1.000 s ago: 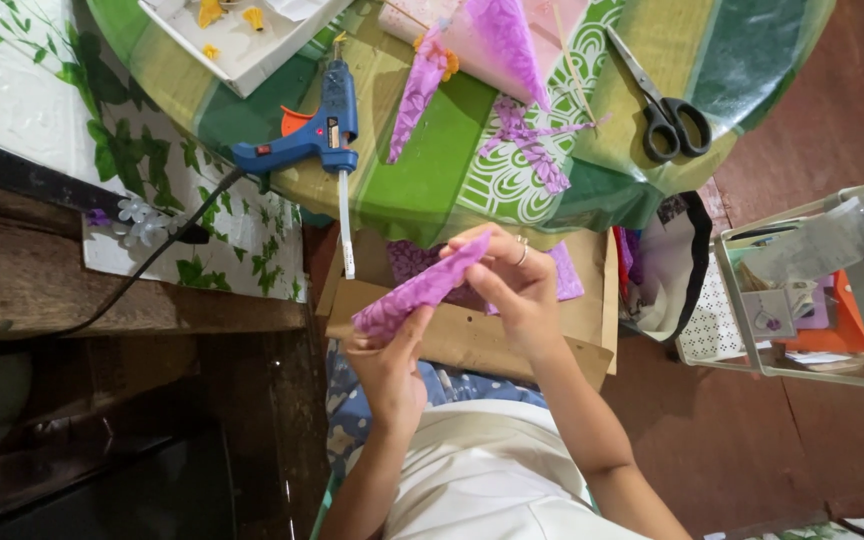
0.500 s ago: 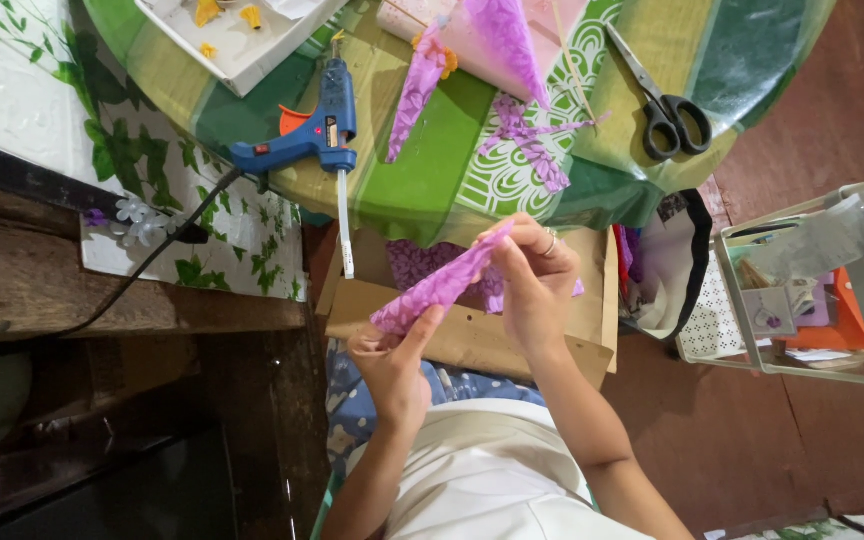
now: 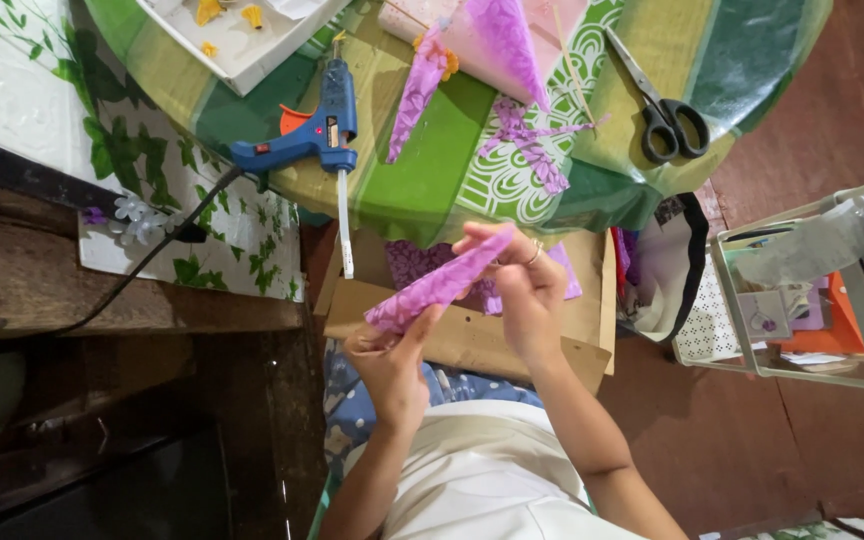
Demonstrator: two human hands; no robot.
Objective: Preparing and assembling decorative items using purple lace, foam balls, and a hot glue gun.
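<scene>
A rolled cone of purple patterned paper is held in front of me, above a cardboard box. My left hand pinches its lower narrow end. My right hand, with a ring on one finger, grips the upper end with the fingers curled round the paper. The table under a green patterned cloth lies beyond, with a blue glue gun, another purple paper cone, a wider purple cone and black scissors on it.
A white tray with small yellow bits sits at the table's far edge. The glue gun's black cable runs down to the left. A grey wire rack holding papers stands to the right, on a brown floor.
The purple cone has tilted a little and my right hand has shifted along its upper end, fingers reworking the paper. My left hand stays at the lower end.
</scene>
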